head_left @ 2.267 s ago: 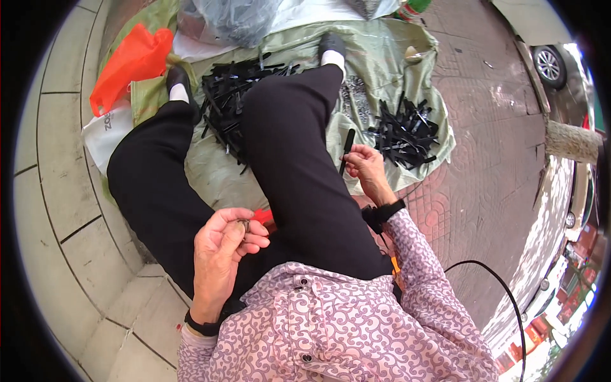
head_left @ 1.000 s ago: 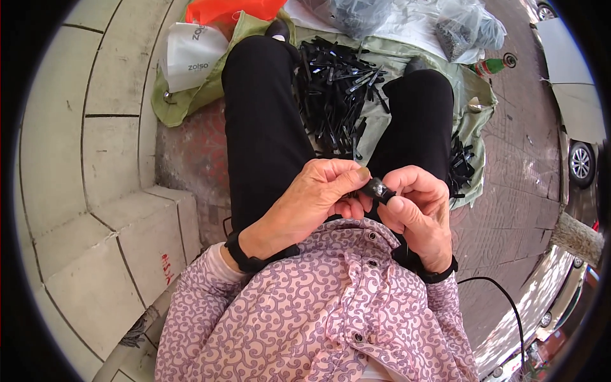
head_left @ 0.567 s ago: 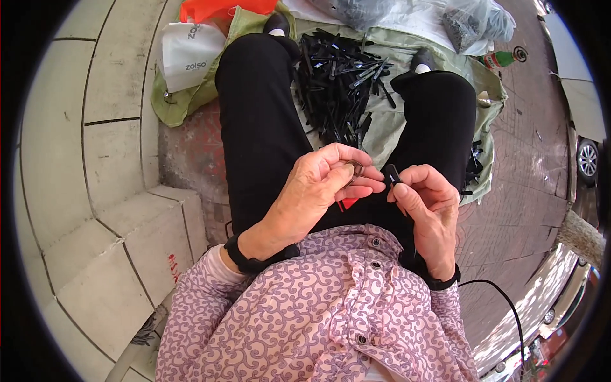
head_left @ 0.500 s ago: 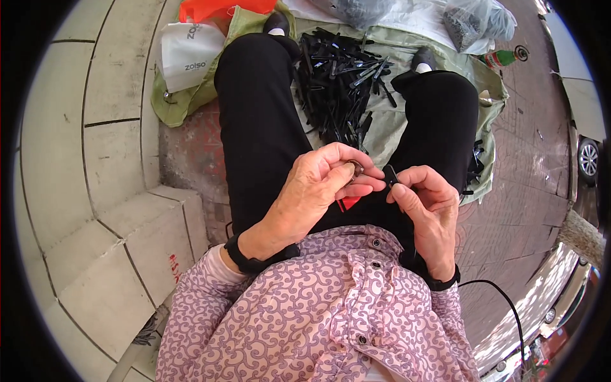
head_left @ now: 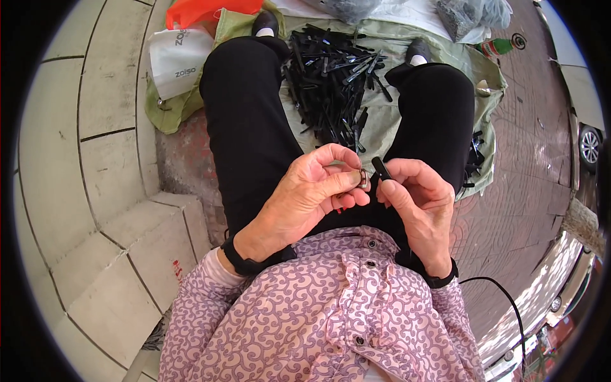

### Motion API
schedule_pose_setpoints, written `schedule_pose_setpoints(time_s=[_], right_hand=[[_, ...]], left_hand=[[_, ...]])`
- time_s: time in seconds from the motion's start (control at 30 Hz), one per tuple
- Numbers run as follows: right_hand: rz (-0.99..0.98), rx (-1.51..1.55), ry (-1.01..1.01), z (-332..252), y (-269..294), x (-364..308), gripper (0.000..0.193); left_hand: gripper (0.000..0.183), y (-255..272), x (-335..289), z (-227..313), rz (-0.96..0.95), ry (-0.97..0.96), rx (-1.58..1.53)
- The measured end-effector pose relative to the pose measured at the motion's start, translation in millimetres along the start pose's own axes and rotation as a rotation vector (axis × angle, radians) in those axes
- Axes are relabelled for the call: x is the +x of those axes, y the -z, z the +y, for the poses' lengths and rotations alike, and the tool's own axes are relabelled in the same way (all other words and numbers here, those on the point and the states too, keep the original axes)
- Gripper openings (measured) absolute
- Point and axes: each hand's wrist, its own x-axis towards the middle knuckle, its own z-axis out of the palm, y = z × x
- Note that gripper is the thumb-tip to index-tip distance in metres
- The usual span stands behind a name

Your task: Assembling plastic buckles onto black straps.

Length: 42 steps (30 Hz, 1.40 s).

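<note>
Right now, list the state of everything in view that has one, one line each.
Left hand: pinching a small metal piece
Right hand: pinching a black strip
Large black pile: loose, jumbled
Small black pile: partly hidden by the leg
Green sheet: spread out, creased
Red bag: crumpled
Clear bag: filled with grayish bits
Green bottle: standing or lying, unclear

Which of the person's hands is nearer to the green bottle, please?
Right. The right hand is below and left of the green bottle in the picture; the left hand is farther left.
</note>
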Motion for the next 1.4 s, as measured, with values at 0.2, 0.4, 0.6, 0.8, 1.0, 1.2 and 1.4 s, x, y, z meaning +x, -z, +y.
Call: schedule_pose_setpoints(time_s=[0.2,0.4,0.6,0.8,1.0,1.2,1.4], right_hand=[[-0.14,-0.256,0.152,6.4,11.6,11.1,0.012],[-0.127,-0.279,0.126,3.9,13.1,10.4,0.003],[-0.058,-0.067,-0.063,3.2,8.8,9.4,0.005],[-0.093,0.142,-0.165,9.3,21.2,6.0,0.012],[-0.105,0.111,-0.207,6.3,23.3,0.0,0.014],[-0.187,0.2,-0.292,3.1,22.7,-3.9,0.014],[-0.204,0.292,-0.351,0.8,17.2,1.7,0.015]], left_hand=[[0.015,0.1,3.6,0.5,-0.057,0.116,-0.025],[0.018,-12.7,-0.8,9.7,-0.033,0.157,0.126],[0.02,-13.7,-4.5,0.0,0.038,-0.151,0.426],[0.016,-16.5,-5.1,8.7,0.088,-0.103,0.355],[0.016,-14.5,-5.7,9.9,0.089,-0.09,0.291],[0.016,-14.8,-4.4,8.1,0.098,-0.188,0.36],[0.016,-12.6,-4.1,3.5,0.096,-0.262,0.371]])
